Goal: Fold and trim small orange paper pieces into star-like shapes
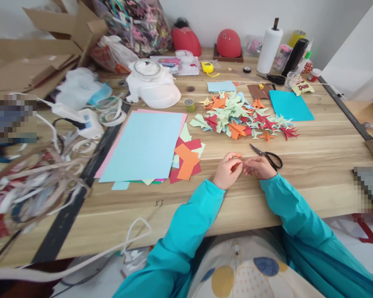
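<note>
My left hand (228,170) is closed round a small piece of orange folded paper (238,155), mostly hidden by the fingers. Its fingertips meet those of my right hand (257,167), which pinches at the same piece from the other side. Black-handled scissors (272,159) lie on the table just beyond my right hand, blades pointing away to the left. Behind both hands spreads a pile of folded paper shapes (236,111) in pale green, orange, red and blue. To the left lie loose orange paper pieces (188,159) over red and green ones.
A stack of coloured sheets (146,142), light blue on top, lies left. Turquoise paper (290,105) sits behind at right. A thread spool (189,105), yellow tape measure (207,67) and white roll (270,49) stand farther back. Tangled ribbons and cords (34,186) cover the left side.
</note>
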The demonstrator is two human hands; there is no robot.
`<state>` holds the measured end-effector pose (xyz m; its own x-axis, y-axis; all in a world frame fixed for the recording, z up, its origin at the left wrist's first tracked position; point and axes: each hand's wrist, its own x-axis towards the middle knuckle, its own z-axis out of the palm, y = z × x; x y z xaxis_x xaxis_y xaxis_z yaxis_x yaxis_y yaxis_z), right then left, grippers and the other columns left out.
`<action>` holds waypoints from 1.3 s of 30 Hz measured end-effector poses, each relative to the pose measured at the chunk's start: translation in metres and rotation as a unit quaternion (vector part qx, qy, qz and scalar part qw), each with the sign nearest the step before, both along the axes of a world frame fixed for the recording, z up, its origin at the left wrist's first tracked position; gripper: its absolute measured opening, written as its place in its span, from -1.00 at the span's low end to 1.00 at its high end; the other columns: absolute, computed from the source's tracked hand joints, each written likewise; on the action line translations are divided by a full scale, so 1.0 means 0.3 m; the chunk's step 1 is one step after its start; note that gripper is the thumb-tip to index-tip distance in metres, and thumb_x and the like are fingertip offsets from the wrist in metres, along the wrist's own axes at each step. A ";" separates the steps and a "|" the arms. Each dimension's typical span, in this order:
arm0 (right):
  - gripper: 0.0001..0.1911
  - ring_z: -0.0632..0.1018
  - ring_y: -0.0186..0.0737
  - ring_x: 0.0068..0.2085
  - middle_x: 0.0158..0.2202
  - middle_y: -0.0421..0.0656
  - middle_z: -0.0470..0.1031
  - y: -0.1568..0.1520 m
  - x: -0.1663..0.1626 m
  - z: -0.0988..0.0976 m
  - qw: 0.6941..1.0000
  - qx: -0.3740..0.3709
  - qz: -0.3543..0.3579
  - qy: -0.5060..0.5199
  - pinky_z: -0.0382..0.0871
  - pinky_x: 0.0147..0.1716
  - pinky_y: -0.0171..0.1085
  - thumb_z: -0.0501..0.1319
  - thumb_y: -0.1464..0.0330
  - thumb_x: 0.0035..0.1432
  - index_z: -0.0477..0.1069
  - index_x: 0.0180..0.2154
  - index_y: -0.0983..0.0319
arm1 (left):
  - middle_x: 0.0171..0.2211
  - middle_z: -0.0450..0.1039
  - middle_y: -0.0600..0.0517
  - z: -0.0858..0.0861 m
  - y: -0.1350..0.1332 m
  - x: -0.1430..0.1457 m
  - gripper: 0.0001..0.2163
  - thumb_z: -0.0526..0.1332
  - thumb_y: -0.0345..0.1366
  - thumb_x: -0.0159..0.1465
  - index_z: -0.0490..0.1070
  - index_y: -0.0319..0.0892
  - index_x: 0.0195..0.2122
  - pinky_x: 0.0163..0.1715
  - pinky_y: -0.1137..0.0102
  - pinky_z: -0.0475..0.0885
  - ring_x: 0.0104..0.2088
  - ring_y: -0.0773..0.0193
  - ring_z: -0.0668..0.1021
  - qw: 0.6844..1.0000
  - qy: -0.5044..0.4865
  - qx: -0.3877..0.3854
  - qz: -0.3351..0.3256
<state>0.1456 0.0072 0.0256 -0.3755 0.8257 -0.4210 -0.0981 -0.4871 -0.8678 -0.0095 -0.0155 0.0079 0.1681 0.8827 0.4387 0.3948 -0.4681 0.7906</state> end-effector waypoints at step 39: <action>-0.68 0.41 -0.37 -0.59 -0.65 -0.21 0.43 -0.013 0.000 0.023 0.978 0.193 0.008 -0.073 0.33 -0.53 -0.32 0.32 0.14 -0.18 0.39 -0.59 0.27 | -0.21 0.37 -0.11 0.025 0.003 0.004 -0.83 0.03 -0.38 0.22 0.33 -0.20 -0.48 -0.05 0.27 0.32 -0.07 0.24 0.41 0.993 -0.058 -0.059 -0.085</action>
